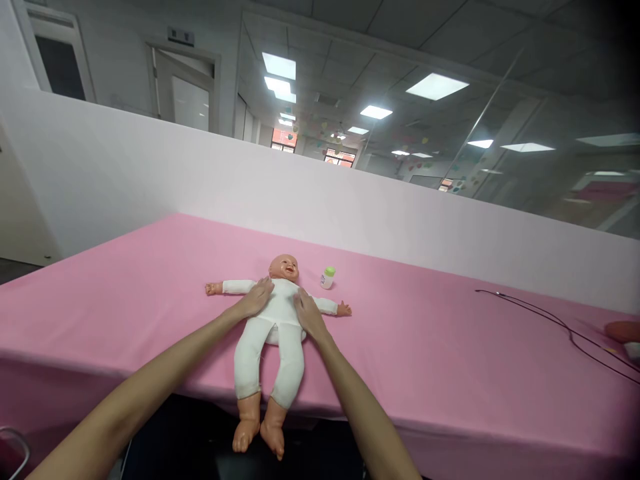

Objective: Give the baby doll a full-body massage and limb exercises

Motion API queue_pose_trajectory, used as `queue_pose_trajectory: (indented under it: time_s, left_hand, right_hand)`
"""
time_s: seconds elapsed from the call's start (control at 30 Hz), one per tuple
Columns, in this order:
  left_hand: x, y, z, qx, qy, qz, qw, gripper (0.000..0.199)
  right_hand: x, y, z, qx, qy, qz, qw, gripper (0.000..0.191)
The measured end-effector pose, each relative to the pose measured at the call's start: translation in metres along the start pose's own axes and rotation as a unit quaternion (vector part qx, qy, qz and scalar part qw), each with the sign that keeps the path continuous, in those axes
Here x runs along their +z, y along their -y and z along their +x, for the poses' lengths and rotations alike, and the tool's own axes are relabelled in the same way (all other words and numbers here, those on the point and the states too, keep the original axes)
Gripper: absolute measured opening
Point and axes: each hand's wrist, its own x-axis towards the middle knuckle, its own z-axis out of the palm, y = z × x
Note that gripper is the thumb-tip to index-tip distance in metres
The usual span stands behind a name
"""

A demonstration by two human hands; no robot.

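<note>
A baby doll (277,303) with a white cloth body lies on its back on the pink-covered table (425,347). Its head points away from me and its feet hang past the near edge. My left hand (258,297) rests on the doll's chest near the shoulder on the left, fingers stretched out. On the other side of the chest lies my right hand (307,312), its fingers also extended against the cloth. Both palms are hidden from view. Beside the doll's head, to the right, stands a small bottle (327,278) with a green cap.
A thin black cable (550,317) trails across the table at the right. Near it, a reddish-brown object (623,331) is partly cut off by the frame edge. Behind the table runs a white low wall (350,207) with glass above it.
</note>
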Motion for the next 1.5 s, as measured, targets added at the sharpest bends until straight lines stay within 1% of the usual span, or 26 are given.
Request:
queue_pose_trajectory:
  time_s: [0.03, 0.1, 0.17, 0.23, 0.3, 0.37, 0.4, 0.47, 0.53, 0.6, 0.67, 0.7, 0.77, 0.83, 0.9, 1.0, 1.1, 1.17, 1.2, 1.27, 1.3, 1.33, 1.37, 1.43, 1.47, 1.5]
  left_hand:
    - [-0.001, 0.013, -0.003, -0.008, 0.007, 0.054, 0.998, 0.079]
    - [-0.006, 0.034, -0.009, -0.007, 0.014, 0.168, 0.986, 0.072]
    - [-0.015, 0.049, -0.015, 0.021, 0.0, 0.288, 0.957, 0.064]
    - [-0.027, 0.057, -0.02, 0.044, -0.029, 0.358, 0.932, 0.061]
    - [-0.036, 0.057, -0.023, 0.048, -0.053, 0.385, 0.92, 0.06]
    - [-0.04, 0.048, -0.021, 0.05, -0.068, 0.376, 0.923, 0.059]
    - [-0.039, 0.041, -0.019, 0.055, -0.073, 0.36, 0.928, 0.059]
    - [-0.029, 0.022, -0.013, 0.068, -0.07, 0.306, 0.947, 0.065]
    - [-0.013, 0.003, -0.007, 0.066, -0.042, 0.231, 0.97, 0.073]
    - [0.004, -0.012, -0.002, 0.038, 0.007, 0.164, 0.986, 0.081]
    - [0.014, -0.018, -0.001, 0.01, 0.046, 0.14, 0.989, 0.085]
    - [0.016, -0.017, -0.001, 0.001, 0.058, 0.144, 0.988, 0.087]
    - [0.013, -0.01, -0.005, -0.018, 0.066, 0.166, 0.984, 0.089]
    - [0.001, 0.003, -0.011, -0.04, 0.068, 0.202, 0.976, 0.088]
    - [-0.014, 0.017, -0.018, -0.046, 0.057, 0.26, 0.963, 0.086]
    - [-0.038, 0.029, -0.03, -0.041, 0.009, 0.357, 0.933, 0.08]
    - [-0.067, 0.034, -0.039, -0.029, -0.049, 0.41, 0.91, 0.064]
    - [-0.091, 0.037, -0.044, -0.04, -0.089, 0.418, 0.903, 0.055]
    - [-0.103, 0.039, -0.047, -0.064, -0.1, 0.408, 0.905, 0.051]
    - [-0.125, 0.046, -0.053, -0.128, -0.105, 0.343, 0.925, 0.041]
    - [-0.133, 0.05, -0.055, -0.151, -0.104, 0.296, 0.937, 0.038]
    - [-0.139, 0.053, -0.057, -0.162, -0.105, 0.25, 0.949, 0.038]
    - [-0.142, 0.056, -0.058, -0.16, -0.112, 0.209, 0.958, 0.038]
    - [-0.143, 0.058, -0.059, -0.142, -0.144, 0.142, 0.969, 0.035]
    - [-0.14, 0.057, -0.058, -0.139, -0.163, 0.106, 0.971, 0.033]
    - [-0.136, 0.055, -0.056, -0.14, -0.183, 0.057, 0.971, 0.033]
  right_hand:
    - [0.004, -0.011, -0.005, -0.011, 0.007, -0.033, 0.999, 0.077]
    - [0.005, -0.029, -0.013, -0.029, -0.007, -0.112, 0.993, 0.07]
    - [-0.003, -0.044, -0.02, -0.039, -0.025, -0.186, 0.981, 0.064]
    - [-0.014, -0.055, -0.025, -0.041, -0.037, -0.235, 0.97, 0.061]
    - [-0.025, -0.06, -0.027, -0.028, -0.042, -0.248, 0.968, 0.063]
    - [-0.032, -0.055, -0.024, -0.007, -0.046, -0.215, 0.975, 0.069]
    - [-0.033, -0.05, -0.02, 0.002, -0.05, -0.182, 0.982, 0.072]
    - [-0.031, -0.032, -0.011, 0.015, -0.054, -0.095, 0.994, 0.08]
    - [-0.022, -0.012, -0.002, 0.016, -0.04, -0.017, 0.999, 0.087]
    - [-0.01, 0.005, 0.004, 0.01, -0.001, 0.028, 1.0, 0.092]
    - [0.002, 0.013, 0.005, 0.002, 0.037, 0.044, 0.998, 0.093]
    - [0.005, 0.013, 0.004, 0.001, 0.047, 0.047, 0.998, 0.092]
    - [0.008, 0.005, 0.0, 0.006, 0.055, 0.035, 0.998, 0.088]
    - [0.005, -0.009, -0.006, 0.004, 0.046, -0.009, 0.999, 0.08]
    - [-0.003, -0.024, -0.011, -0.009, 0.03, -0.077, 0.997, 0.068]
    - [-0.019, -0.042, -0.018, -0.033, -0.004, -0.189, 0.982, 0.053]
    - [-0.039, -0.052, -0.024, -0.024, -0.034, -0.261, 0.964, 0.052]
    - [-0.055, -0.059, -0.029, 0.033, -0.077, -0.288, 0.954, 0.054]
    - [-0.063, -0.063, -0.031, 0.077, -0.104, -0.3, 0.945, 0.056]
    - [-0.077, -0.073, -0.035, 0.175, -0.125, -0.315, 0.924, 0.06]
    - [-0.083, -0.079, -0.037, 0.215, -0.118, -0.309, 0.919, 0.064]
    - [-0.087, -0.084, -0.038, 0.242, -0.105, -0.29, 0.92, 0.067]
    - [-0.088, -0.089, -0.038, 0.255, -0.09, -0.256, 0.928, 0.068]
    - [-0.087, -0.095, -0.037, 0.251, -0.078, -0.147, 0.954, 0.063]
    - [-0.084, -0.096, -0.036, 0.241, -0.089, -0.077, 0.963, 0.058]
    - [-0.08, -0.096, -0.035, 0.232, -0.107, 0.0, 0.967, 0.055]
